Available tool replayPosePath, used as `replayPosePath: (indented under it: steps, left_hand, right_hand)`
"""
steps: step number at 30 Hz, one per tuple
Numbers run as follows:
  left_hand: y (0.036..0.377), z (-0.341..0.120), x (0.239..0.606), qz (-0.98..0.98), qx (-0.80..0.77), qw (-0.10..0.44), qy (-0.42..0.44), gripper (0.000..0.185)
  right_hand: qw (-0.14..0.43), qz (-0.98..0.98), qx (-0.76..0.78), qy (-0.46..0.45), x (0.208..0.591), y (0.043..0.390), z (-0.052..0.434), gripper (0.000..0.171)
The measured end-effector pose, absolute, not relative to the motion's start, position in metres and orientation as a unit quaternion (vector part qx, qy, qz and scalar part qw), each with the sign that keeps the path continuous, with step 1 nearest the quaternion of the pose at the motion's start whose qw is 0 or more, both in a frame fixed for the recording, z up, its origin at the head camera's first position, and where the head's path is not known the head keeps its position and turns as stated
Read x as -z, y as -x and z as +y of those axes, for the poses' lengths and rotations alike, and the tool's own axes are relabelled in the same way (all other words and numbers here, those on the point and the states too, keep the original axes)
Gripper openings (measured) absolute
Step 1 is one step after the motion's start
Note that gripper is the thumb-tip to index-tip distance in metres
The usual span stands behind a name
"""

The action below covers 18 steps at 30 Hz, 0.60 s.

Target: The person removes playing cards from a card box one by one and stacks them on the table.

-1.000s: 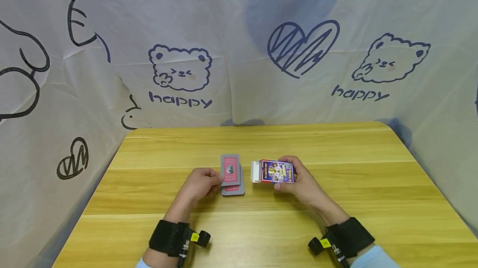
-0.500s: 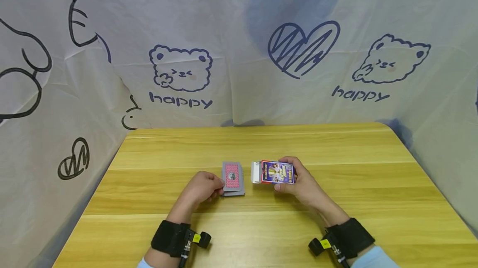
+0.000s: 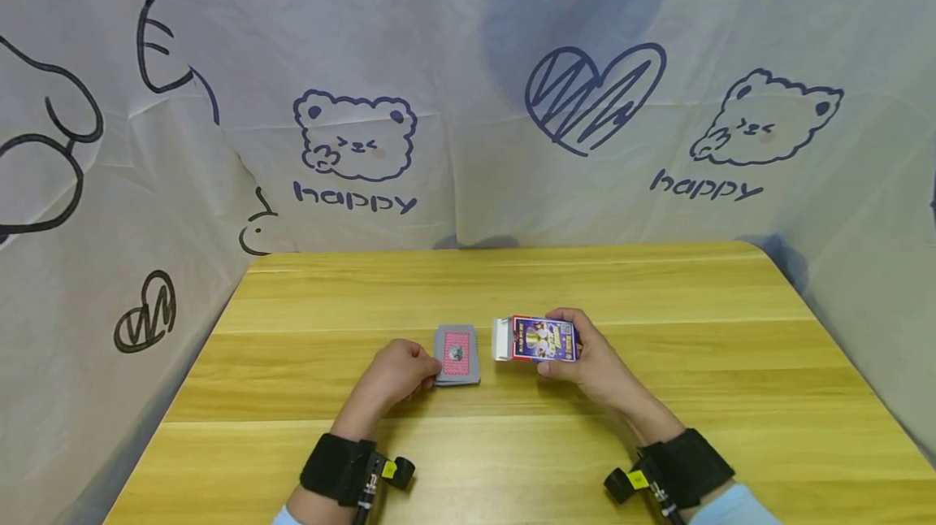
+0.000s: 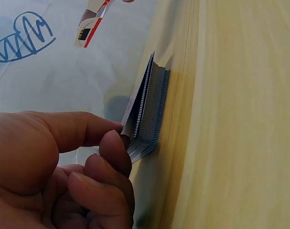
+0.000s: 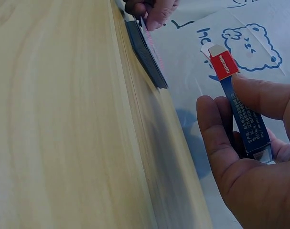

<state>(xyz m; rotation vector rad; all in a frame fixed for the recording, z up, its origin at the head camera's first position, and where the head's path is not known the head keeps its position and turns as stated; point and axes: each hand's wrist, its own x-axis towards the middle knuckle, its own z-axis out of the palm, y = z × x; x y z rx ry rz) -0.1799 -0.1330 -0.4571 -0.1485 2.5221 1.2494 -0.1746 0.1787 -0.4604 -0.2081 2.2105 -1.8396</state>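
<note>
A deck of playing cards (image 3: 457, 354) with red-patterned backs and grey borders lies stacked on the table. My left hand (image 3: 398, 370) is at its left side and pinches the near left edge of the top card (image 4: 135, 107) between thumb and fingers. In the left wrist view that card tilts up from the rest of the stack along the pinched side. To the right, my right hand (image 3: 592, 350) grips a blue and red card box (image 3: 544, 338) above the table. The box's white flap (image 3: 502, 339) stands open at its left end, facing the deck.
The wooden table (image 3: 658, 289) runs back to a pale cloth backdrop (image 3: 468, 102) with drawn bears and hearts. Each wrist wears a black strap (image 3: 336, 468) with a small camera.
My left hand has drawn the top card slightly toward me and right, so it now lies nearly in line with the deck. The right hand and the box have barely moved.
</note>
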Motion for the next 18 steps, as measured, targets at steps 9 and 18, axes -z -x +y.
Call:
replayPosePath:
  steps: [9, 18]
  left_hand:
    - [0.178, -0.133, 0.457, 0.889, -0.428, 0.157, 0.045, 0.023]
    - [0.173, -0.114, 0.444, 0.858, -0.501, 0.111, -0.025, 0.012]
  right_hand:
    - [0.129, 0.767, 0.625, 0.071, 0.46, 0.175, 0.178, 0.079]
    - [0.141, 0.776, 0.61, 0.074, 0.462, 0.173, 0.177, 0.076]
